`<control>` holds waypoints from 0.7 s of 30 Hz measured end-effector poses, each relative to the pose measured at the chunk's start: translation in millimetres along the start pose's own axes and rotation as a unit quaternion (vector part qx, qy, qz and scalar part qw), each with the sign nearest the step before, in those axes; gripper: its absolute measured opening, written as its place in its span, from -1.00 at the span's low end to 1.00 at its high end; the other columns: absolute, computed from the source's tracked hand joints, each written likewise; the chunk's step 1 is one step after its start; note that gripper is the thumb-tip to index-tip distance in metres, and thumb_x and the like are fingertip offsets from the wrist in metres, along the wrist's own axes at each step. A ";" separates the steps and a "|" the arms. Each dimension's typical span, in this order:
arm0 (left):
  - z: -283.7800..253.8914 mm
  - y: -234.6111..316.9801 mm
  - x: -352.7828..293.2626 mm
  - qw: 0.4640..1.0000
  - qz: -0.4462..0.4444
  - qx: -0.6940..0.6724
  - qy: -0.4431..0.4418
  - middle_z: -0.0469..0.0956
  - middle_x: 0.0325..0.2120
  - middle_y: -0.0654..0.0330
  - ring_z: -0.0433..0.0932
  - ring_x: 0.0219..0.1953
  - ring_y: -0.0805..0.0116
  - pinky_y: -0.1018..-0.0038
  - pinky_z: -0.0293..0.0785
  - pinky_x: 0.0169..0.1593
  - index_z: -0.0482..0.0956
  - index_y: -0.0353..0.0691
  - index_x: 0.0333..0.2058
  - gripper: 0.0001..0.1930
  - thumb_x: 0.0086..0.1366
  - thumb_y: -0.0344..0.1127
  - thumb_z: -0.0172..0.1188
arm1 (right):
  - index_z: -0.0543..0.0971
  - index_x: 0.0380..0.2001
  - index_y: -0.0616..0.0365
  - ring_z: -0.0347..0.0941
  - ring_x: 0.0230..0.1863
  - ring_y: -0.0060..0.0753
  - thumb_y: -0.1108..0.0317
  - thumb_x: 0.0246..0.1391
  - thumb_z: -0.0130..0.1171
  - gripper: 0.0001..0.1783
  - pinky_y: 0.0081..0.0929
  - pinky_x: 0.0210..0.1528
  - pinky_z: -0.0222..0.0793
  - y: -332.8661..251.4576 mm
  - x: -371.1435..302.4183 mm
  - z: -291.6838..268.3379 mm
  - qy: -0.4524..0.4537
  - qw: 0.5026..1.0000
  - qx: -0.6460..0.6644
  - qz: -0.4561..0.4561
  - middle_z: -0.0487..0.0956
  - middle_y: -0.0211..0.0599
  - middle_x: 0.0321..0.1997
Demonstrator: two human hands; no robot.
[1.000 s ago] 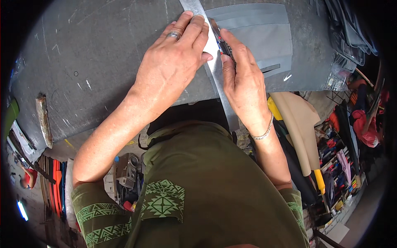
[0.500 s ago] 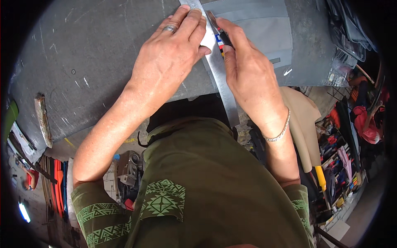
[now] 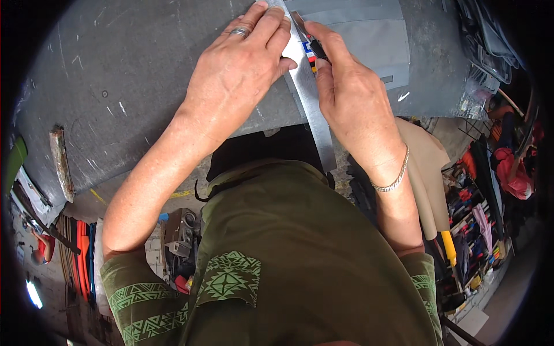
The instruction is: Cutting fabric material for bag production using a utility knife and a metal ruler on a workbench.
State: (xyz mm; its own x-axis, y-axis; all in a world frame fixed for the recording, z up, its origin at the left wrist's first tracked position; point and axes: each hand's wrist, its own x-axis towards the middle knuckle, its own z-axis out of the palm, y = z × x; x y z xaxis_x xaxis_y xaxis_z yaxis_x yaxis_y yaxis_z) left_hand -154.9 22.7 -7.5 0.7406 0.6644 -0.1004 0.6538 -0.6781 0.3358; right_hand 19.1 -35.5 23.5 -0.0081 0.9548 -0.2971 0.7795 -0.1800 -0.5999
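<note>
A long steel ruler (image 3: 324, 138) lies aslant over the edge of the dark worktop, its near end sticking out toward my body. My left hand (image 3: 234, 75) presses down on its far part with fingers stretched out and the thumb at its side. Against the ruler's right side, my right hand (image 3: 355, 92) grips a utility knife (image 3: 316, 49). The knife's blade points away from me beside the ruler, with my index finger reaching along it. Under the knife and ruler is a flat grey sheet piece (image 3: 375, 43) with a small slot near its corner. The blade's very tip is hard to make out.
The scratched dark worktop (image 3: 133, 63) spreads to the left, with a worn stick-like piece (image 3: 60, 161) at its near left edge. Clear plastic sheets (image 3: 490, 40) lie at the far right. Tan sheet material (image 3: 424, 173) hangs right of me, beside a cluttered shelf (image 3: 473, 230).
The whole view has shifted slightly. Both hands, the ruler and the utility knife keep nearly the same places relative to one another.
</note>
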 end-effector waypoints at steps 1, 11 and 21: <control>0.0 0.0 0.4 1.000 -0.001 -0.002 0.000 0.44 0.21 -0.09 0.35 0.37 -0.01 0.27 0.31 0.42 0.45 -0.46 0.19 -0.45 0.42 -0.11 0.17 | 0.38 0.31 -0.02 0.62 -0.20 0.17 0.53 0.31 0.02 -0.48 -0.07 -0.16 0.51 0.7 0.1 0.5 0.004 1.000 0.000 -0.005 0.65 0.07 -0.21; 4.9 0.2 0.4 1.000 0.006 0.001 0.024 0.44 0.17 -0.09 0.38 0.35 -0.01 0.29 0.33 0.40 0.45 -0.46 0.17 -0.46 0.40 -0.13 0.20 | 0.41 0.26 0.03 0.63 -0.16 0.19 0.48 0.30 0.08 -0.53 0.03 -0.14 0.53 13.7 0.3 -11.5 0.010 0.998 0.027 -0.060 0.63 0.06 0.00; 19.0 0.7 -5.0 0.996 -0.020 0.043 0.078 0.47 0.23 0.13 0.37 0.38 0.17 0.31 0.45 0.35 0.49 -0.26 0.20 -0.43 0.35 0.01 0.25 | -0.06 0.48 0.42 0.39 0.32 0.46 -0.44 -0.21 0.49 0.53 0.04 0.26 0.53 46.3 26.2 -86.6 -0.172 0.797 0.557 -0.158 0.33 0.41 0.39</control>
State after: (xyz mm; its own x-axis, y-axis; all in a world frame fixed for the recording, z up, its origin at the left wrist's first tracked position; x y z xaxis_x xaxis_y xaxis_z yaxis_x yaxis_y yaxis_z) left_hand -155.2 12.9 -24.6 0.6857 0.7270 0.0367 0.6977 -0.6707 0.2515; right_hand 109.2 1.7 52.3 -0.4148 0.9071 -0.0716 -0.3328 -0.2244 -0.9159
